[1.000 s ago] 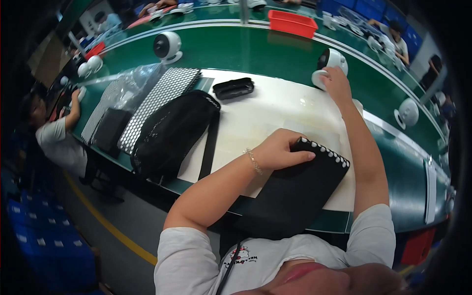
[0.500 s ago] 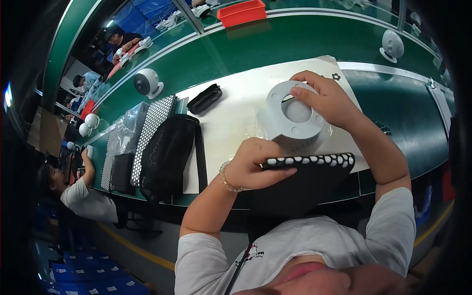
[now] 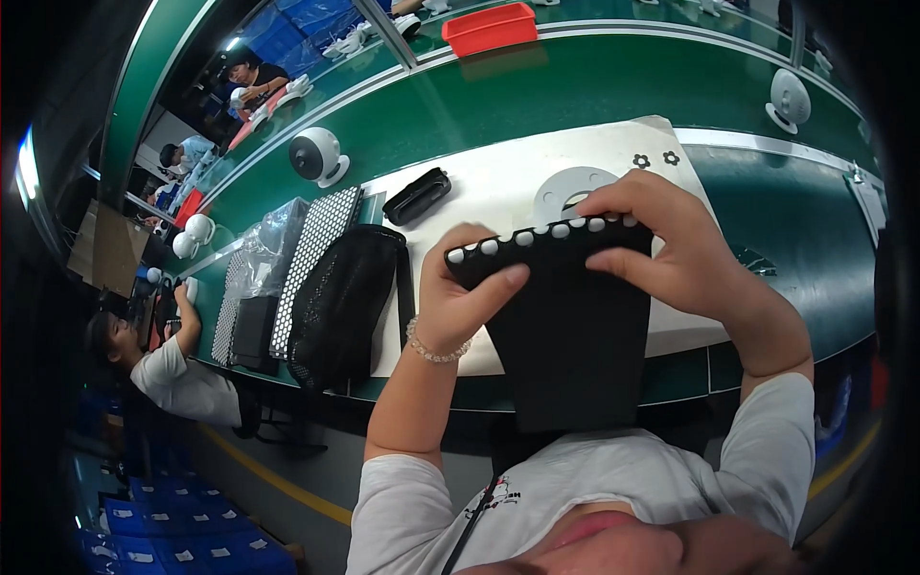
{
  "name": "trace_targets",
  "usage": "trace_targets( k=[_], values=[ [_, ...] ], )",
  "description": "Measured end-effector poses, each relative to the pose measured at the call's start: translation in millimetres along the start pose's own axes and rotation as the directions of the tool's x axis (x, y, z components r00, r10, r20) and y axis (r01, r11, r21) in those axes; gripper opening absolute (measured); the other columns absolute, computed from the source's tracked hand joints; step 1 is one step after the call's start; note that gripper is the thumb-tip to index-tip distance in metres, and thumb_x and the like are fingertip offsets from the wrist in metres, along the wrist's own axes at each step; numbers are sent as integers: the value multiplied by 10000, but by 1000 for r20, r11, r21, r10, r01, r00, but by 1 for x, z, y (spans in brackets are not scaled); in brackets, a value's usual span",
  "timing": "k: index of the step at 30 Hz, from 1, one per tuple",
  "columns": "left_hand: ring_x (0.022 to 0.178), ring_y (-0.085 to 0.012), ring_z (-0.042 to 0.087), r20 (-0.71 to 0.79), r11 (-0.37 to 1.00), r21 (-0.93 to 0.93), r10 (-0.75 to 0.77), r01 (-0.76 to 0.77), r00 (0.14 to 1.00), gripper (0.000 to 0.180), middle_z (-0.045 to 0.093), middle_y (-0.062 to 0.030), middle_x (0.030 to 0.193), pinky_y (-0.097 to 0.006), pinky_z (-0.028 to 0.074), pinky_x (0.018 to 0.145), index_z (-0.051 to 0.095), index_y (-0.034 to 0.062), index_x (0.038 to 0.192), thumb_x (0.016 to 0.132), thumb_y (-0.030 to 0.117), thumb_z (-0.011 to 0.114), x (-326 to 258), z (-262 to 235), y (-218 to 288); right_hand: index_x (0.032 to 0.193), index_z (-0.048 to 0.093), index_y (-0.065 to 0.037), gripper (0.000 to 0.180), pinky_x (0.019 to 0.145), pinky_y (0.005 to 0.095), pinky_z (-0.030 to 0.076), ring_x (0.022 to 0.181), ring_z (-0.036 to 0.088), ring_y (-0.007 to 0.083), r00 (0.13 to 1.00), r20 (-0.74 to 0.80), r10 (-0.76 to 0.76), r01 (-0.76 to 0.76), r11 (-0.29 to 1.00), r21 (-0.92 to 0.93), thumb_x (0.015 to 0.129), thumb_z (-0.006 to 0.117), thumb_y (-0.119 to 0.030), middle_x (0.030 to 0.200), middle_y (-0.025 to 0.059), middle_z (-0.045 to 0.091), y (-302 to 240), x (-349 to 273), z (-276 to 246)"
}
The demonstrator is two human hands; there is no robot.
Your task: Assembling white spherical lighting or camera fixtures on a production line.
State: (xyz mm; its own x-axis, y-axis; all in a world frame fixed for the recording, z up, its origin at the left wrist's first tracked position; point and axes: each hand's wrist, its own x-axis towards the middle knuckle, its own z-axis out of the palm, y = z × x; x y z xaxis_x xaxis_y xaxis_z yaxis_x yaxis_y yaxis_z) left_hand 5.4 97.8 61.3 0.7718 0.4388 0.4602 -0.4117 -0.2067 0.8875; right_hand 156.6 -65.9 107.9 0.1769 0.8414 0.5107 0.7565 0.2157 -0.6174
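While both hands clasp the black panel above the white mat, left hand and right hand pinch its studded top edge, long axis toward the chest.

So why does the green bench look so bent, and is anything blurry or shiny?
Head view: fisheye lens bows the green bench toward a dark rim; overhead light glares off its surface; the black pouch and both hands, left hand and right hand, look sharp.
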Motion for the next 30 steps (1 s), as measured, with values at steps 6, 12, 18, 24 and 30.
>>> trace_targets(
  k=[6, 12, 18, 24, 30],
  values=[
    [725, -48, 508, 52, 997, -30, -66, 67, 996, 248, 539, -8, 792, -171, 404, 615, 500, 30, 901, 717, -3, 664, -1, -1, -3, 909, 587, -30, 216, 604, 250, 431, 637, 538, 180, 999, -20, 45, -45, 999, -26, 734, 662, -131, 770, 72, 576, 10, 0, 0],
    [544, -18, 375, -46, 997, 68, 41, -38, 998, 159, 438, 48, 607, -178, 287, 479, 519, 31, 704, 759, 64, 664, 0, -1, -11, 988, 548, -24, 311, 670, 225, 423, 762, 517, 100, 975, -15, 221, -212, 950, 228, 714, 684, -80, 861, 35, 562, 3, 1, -11],
    [544, -22, 371, -102, 995, 55, 83, -78, 991, 163, 427, 48, 609, -180, 284, 477, 527, 24, 688, 757, 67, 669, 0, 4, -9, 1029, 526, -54, 300, 645, 225, 430, 737, 534, 93, 991, -76, 110, -91, 972, 215, 754, 644, -82, 822, 53, 578, 10, -1, -8],
    [556, -24, 377, -107, 994, 79, 79, -71, 991, 146, 440, 45, 629, -180, 292, 491, 543, 22, 695, 754, 62, 671, 1, -1, -14, 957, 549, -29, 235, 660, 226, 450, 750, 554, 91, 983, -48, 180, -154, 931, 331, 753, 653, -83, 810, 46, 584, 13, 2, -24],
    [555, -23, 374, -112, 996, 60, 71, -65, 991, 148, 439, 46, 627, -180, 294, 493, 539, 22, 694, 753, 57, 670, 0, 0, -12, 782, 569, -19, 88, 651, 227, 462, 768, 575, 110, 999, -21, 40, -34, 971, 237, 741, 646, -36, 851, 44, 606, 19, 3, -23]
  ],
)
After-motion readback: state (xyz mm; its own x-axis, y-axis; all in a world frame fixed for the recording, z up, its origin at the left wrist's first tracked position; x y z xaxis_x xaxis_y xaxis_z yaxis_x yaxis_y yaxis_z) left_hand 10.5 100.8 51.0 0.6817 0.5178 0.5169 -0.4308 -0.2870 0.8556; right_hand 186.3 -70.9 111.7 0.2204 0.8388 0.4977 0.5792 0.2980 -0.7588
